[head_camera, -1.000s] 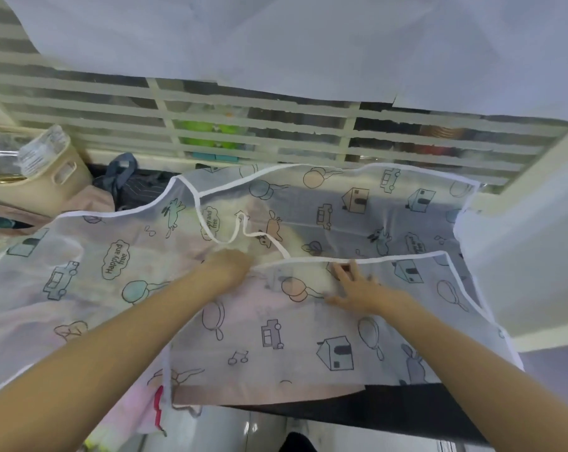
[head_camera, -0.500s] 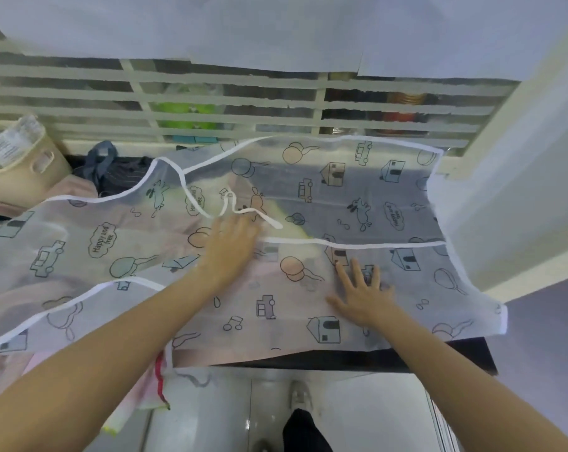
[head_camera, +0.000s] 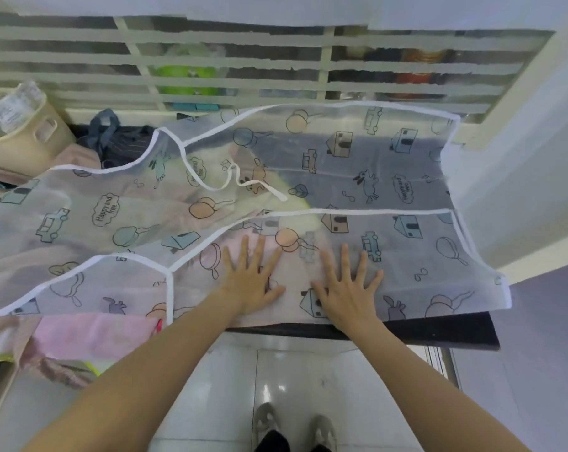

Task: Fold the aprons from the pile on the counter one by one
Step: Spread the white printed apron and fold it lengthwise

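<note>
Sheer printed apron (head_camera: 357, 177) under flat hands (head_camera: 253, 278)

Both the left hand (head_camera: 250, 278) and the right hand (head_camera: 347, 288) press flat, fingers spread, on a translucent cartoon-printed apron (head_camera: 357, 177) spread over the dark counter (head_camera: 439, 334), beside a beige basket (head_camera: 25, 141).

Brightness: soft, even daylight is filling the scene.
Source: light is coming through the slatted window (head_camera: 243, 60) behind the counter (head_camera: 439, 334).
Glare: floor tiles (head_camera: 266, 391) are reflecting a pale patch.
Distortion: wide-angle bending is curving the edges.
Focus: everything is looking slightly soft.
</note>
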`<state>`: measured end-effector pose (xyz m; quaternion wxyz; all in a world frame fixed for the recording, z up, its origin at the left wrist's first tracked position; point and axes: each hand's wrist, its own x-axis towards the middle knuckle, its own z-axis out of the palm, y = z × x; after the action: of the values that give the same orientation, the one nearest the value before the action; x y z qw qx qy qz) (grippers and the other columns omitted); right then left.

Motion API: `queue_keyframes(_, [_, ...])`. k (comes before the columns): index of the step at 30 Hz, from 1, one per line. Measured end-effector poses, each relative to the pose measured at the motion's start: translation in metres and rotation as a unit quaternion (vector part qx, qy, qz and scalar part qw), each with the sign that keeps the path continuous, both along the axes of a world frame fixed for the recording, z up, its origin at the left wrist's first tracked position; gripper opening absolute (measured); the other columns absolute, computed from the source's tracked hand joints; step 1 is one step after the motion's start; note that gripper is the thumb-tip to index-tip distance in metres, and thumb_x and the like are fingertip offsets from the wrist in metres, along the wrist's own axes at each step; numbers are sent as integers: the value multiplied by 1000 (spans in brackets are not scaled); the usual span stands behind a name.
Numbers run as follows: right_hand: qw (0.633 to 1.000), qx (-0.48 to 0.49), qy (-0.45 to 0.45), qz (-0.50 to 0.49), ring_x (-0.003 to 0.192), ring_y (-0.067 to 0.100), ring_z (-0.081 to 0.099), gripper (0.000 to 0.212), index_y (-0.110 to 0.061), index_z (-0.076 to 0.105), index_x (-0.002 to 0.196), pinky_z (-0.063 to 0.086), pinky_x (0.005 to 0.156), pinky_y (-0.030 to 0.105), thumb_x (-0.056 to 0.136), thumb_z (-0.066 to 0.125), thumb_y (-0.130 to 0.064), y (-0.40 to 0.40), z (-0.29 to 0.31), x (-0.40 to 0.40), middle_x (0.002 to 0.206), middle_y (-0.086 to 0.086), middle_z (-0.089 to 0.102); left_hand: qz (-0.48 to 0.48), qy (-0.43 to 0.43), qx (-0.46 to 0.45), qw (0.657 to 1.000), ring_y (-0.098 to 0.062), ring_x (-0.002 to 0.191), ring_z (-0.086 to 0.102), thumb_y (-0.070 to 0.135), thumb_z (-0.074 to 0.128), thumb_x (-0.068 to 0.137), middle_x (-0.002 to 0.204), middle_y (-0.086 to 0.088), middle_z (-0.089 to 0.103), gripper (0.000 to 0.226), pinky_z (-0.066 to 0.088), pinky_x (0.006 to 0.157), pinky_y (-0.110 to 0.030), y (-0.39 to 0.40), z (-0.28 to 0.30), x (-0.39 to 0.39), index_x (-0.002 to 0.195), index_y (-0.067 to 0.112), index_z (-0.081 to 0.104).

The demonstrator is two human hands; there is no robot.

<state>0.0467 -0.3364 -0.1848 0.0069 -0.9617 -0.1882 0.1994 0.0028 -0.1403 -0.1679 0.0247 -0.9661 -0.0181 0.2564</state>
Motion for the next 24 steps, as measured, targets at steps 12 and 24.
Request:
queue_keyframes(12, [987, -8, 151, 53, 142, 33, -24, 86, -35, -11, 150, -2, 112, 63, 86, 35, -71, -89, 40, 41, 155, -3, -27, -5, 75, -25, 997, -30, 140, -27, 95, -2, 55, 151, -9, -32, 115, -8, 112, -55, -10, 29, 0, 146, 27, -23])
queue_keyframes(24, [970, -116, 98, 188, 129, 33, 42, 110, -26, 2, 151, 45, 99, 44, 72, 79, -37, -100, 53, 40, 158, 5, -4, -57, 126, -23, 990, -23, 142, -25, 79, 46, 72, 152, -7, -30, 115, -6, 116, -50, -16, 30, -30, 148, 21, -19])
